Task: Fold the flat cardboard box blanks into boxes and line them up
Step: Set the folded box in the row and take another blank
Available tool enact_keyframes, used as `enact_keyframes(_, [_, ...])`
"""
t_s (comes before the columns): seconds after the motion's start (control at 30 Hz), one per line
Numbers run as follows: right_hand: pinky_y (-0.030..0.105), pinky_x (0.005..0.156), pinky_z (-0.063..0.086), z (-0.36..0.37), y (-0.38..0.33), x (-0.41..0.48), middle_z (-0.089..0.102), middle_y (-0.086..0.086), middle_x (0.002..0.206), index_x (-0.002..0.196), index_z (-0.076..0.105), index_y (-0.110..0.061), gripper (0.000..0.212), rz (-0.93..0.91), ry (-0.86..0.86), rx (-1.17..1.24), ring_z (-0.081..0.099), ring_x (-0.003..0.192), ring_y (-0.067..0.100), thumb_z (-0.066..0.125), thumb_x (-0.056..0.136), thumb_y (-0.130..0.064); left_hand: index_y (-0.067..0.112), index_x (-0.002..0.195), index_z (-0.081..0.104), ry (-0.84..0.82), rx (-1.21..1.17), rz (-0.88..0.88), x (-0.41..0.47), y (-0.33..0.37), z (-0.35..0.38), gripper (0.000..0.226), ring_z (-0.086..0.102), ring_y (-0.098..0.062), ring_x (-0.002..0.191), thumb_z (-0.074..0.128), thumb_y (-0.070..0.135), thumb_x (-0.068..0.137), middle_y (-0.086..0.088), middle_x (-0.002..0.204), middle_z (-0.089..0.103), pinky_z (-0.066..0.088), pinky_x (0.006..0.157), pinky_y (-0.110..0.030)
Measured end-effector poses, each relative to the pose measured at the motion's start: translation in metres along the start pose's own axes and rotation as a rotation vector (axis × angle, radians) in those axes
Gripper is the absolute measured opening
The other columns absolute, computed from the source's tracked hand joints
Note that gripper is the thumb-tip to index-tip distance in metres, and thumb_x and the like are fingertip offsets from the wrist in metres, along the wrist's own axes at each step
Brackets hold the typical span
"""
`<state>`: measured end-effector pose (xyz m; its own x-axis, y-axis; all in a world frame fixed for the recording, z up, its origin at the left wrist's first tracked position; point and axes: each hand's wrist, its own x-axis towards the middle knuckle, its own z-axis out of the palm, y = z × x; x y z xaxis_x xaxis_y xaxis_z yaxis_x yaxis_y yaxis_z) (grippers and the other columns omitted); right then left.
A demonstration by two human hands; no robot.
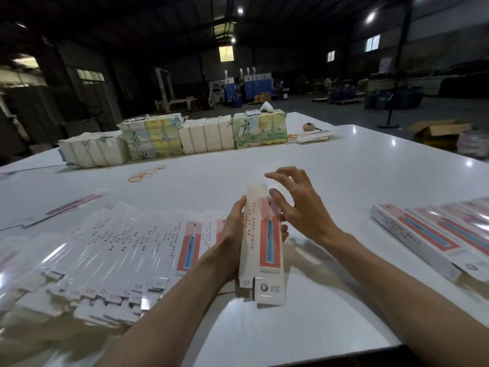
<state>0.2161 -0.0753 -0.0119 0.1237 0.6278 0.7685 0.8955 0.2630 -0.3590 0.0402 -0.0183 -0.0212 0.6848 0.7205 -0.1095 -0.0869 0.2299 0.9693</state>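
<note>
A long white box with a red panel and a blue toothbrush picture (264, 250) is held above the white table (344, 186), squared up, its far end flap raised. My left hand (232, 234) grips it from the left side, fingers wrapped underneath. My right hand (299, 205) hovers at the box's far right edge, fingers spread and loosely bent, the thumb close to or touching the box. A fanned spread of flat box blanks (111, 260) lies to the left. Several folded boxes (434, 234) lie side by side in a row at the right.
Wrapped bundles of stock (185, 137) stand in a row across the far side of the table. Loose rubber bands (145, 173) lie mid-table. A single flat blank (71, 205) lies at the far left. A tape measure (308, 126) and thin blanks sit far right.
</note>
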Motion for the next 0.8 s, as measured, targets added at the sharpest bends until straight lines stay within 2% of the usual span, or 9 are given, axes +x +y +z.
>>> enact_keyframes(0.07, [0.034,0.093,0.056,0.001,0.0,-0.002,0.051,-0.003,0.137,0.133,0.065,-0.019,0.036,-0.012,-0.08,-0.039,0.045,0.127,0.013,0.053,0.105,-0.037,0.017,0.094,0.069,0.025,0.007,0.031,0.0,-0.001,0.004,0.056,0.074,-0.029,0.069,0.046,0.068,0.101,-0.014,0.086,0.073,0.062,0.067,-0.037])
enact_keyframes(0.13, [0.035,0.093,0.057,0.001,0.0,-0.004,0.055,-0.002,0.136,0.131,0.069,-0.016,0.037,-0.013,-0.119,-0.047,0.047,0.127,0.011,0.054,0.104,-0.036,0.016,0.088,0.067,0.014,-0.027,0.031,0.0,-0.001,0.006,0.058,0.07,-0.027,0.062,0.043,0.066,0.103,-0.013,0.079,0.069,0.059,0.062,-0.033])
enact_keyframes(0.27, [0.029,0.09,0.058,0.003,-0.001,-0.001,0.063,-0.005,0.126,0.117,0.075,-0.014,0.023,0.013,-0.118,-0.002,0.052,0.118,0.005,0.064,0.101,-0.028,0.012,0.095,0.062,0.015,-0.031,0.07,0.0,-0.002,0.006,0.058,0.07,-0.028,0.063,0.04,0.065,0.105,-0.013,0.079,0.069,0.059,0.062,-0.033])
enact_keyframes(0.37, [0.022,0.09,0.055,0.002,-0.004,0.002,0.064,-0.008,0.121,0.107,0.075,-0.015,0.015,0.081,-0.116,0.145,0.056,0.116,0.009,0.065,0.101,-0.024,0.012,0.096,0.066,-0.018,-0.057,0.099,0.0,-0.001,0.008,0.059,0.072,-0.03,0.065,0.04,0.065,0.105,-0.016,0.082,0.07,0.06,0.061,-0.035])
enact_keyframes(0.5, [0.026,0.087,0.059,-0.006,-0.008,0.012,0.059,-0.011,0.129,0.098,0.078,-0.014,0.014,0.28,-0.11,0.357,0.061,0.116,0.016,0.068,0.101,-0.023,0.005,0.114,0.071,-0.142,-0.115,0.092,0.0,0.001,0.012,0.072,0.073,-0.031,0.074,0.04,0.068,0.103,-0.02,0.099,0.073,0.062,0.068,-0.037])
enact_keyframes(0.6, [0.029,0.074,0.063,-0.015,-0.006,0.015,0.06,-0.017,0.134,0.092,0.081,-0.014,0.017,0.414,-0.152,0.544,0.068,0.109,0.019,0.07,0.099,-0.024,0.002,0.124,0.067,-0.217,-0.092,0.06,0.002,0.003,0.012,0.08,0.073,-0.028,0.077,0.036,0.072,0.101,-0.018,0.103,0.074,0.062,0.07,-0.036])
enact_keyframes(0.73, [0.04,0.095,0.058,-0.026,0.001,0.016,0.065,-0.012,0.136,0.089,0.083,-0.008,0.02,0.465,-0.22,0.736,0.069,0.115,0.026,0.071,0.096,-0.023,0.004,0.122,0.067,-0.269,-0.056,0.049,0.004,0.008,0.012,0.08,0.073,-0.027,0.081,0.03,0.072,0.103,-0.016,0.103,0.073,0.062,0.073,-0.038])
enact_keyframes(0.8, [0.043,0.099,0.056,-0.027,0.001,0.016,0.066,-0.006,0.139,0.095,0.079,0.004,0.03,0.475,-0.266,0.843,0.067,0.118,0.031,0.069,0.094,-0.024,0.007,0.115,0.067,-0.261,-0.034,0.037,0.005,0.009,0.014,0.076,0.073,-0.026,0.078,0.031,0.073,0.102,-0.013,0.097,0.074,0.062,0.07,-0.038])
